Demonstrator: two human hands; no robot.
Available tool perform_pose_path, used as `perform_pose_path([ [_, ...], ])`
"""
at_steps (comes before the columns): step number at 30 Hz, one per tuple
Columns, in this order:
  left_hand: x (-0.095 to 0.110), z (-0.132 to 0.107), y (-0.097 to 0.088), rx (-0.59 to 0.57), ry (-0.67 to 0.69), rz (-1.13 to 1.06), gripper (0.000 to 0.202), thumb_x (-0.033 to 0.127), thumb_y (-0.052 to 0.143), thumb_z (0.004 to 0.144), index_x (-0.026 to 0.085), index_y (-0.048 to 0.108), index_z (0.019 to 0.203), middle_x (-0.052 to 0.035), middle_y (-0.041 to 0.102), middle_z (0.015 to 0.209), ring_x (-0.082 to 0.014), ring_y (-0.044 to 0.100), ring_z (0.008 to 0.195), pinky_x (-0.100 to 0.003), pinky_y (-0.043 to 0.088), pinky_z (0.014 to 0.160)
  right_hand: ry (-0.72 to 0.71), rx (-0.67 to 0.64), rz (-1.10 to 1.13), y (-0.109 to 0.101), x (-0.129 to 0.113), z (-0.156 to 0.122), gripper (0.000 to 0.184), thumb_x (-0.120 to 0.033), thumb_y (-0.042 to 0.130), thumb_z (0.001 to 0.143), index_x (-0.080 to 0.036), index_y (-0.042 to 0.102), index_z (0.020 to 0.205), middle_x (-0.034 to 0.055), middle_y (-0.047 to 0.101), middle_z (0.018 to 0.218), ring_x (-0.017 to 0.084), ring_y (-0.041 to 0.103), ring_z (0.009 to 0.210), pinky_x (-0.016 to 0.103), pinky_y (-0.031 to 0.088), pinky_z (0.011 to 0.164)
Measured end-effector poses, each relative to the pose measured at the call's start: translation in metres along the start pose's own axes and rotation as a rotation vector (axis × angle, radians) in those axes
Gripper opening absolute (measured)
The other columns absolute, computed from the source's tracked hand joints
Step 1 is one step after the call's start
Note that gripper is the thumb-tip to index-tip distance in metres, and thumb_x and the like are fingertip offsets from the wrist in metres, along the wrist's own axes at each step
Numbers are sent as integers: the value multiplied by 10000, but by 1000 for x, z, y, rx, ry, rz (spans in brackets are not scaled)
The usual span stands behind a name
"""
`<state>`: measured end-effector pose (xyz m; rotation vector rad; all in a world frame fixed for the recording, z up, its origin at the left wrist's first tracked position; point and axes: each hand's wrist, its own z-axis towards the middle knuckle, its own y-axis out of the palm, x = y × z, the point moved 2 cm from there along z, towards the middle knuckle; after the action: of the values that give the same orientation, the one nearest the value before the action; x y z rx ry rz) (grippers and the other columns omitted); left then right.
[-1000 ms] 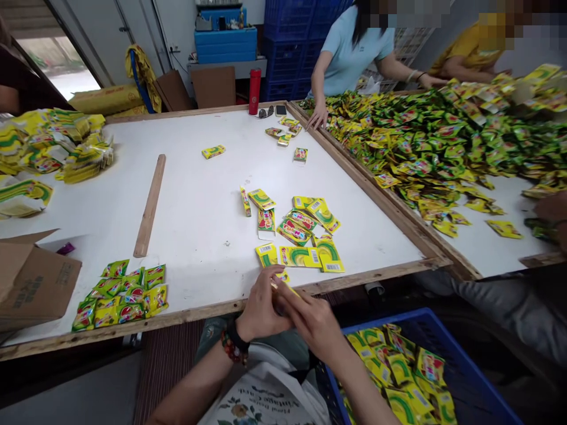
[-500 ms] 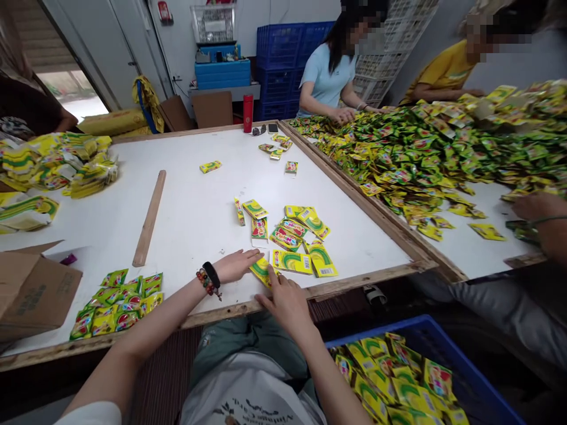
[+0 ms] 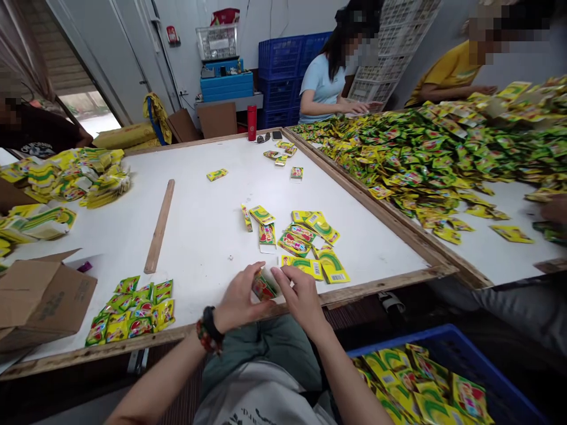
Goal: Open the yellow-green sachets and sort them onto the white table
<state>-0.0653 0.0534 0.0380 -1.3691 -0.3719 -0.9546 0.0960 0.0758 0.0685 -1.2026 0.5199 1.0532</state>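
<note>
Red-and-yellow glossy foil sachet (image 3: 264,287)

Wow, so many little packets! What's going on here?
A seated person holds a small red-and-yellow sachet between the left hand and the right hand, at the edge of a white table with loose sachets lying on it. A blue crate full of sachets sits beside them. Farther off, a co-worker in light blue and a co-worker in yellow are at a big heap of sachets on the next table.
</note>
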Motion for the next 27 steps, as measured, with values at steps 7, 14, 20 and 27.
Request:
perform_pose_path([
  [7, 22, -25, 60, 490, -257, -109, 704, 331, 668, 780, 196, 285, 1355, -141, 593, 1225, -246, 641, 1057, -373, 547, 848, 343, -118, 578, 6, 0, -16, 288, -454, 635, 806, -171, 686, 813, -16, 562, 669, 139, 503, 634, 246, 423, 584],
  [14, 10, -30, 68, 530, -22, 43, 536, 224, 644, 728, 220, 364, 1186, -111, 590, 1164, -235, 645, 1021, -378, 550, 807, 693, -119, 1020, 21, 8, -32, 451, -258, 798, 600, -238, 729, 1045, 10, 730, 958, 204, 642, 878, 311, 498, 825],
  [20, 12, -30, 66, 371, -8, 39, 686, 289, 582, 788, 169, 233, 1366, -190, 461, 1353, -274, 572, 1164, -423, 523, 889, 497, -122, 830, 22, -1, -43, 414, -414, 701, 762, -254, 708, 1144, 52, 698, 1205, 268, 584, 1188, 429, 388, 1064],
  [27, 13, -23, 64, 229, -144, -63, 516, 343, 589, 757, 176, 400, 1206, -134, 607, 1118, -281, 641, 977, -420, 524, 797, 271, -1, 307, 16, -3, -40, 351, -355, 582, 870, -205, 694, 1166, 68, 729, 1128, 288, 676, 1050, 431, 512, 940],
])
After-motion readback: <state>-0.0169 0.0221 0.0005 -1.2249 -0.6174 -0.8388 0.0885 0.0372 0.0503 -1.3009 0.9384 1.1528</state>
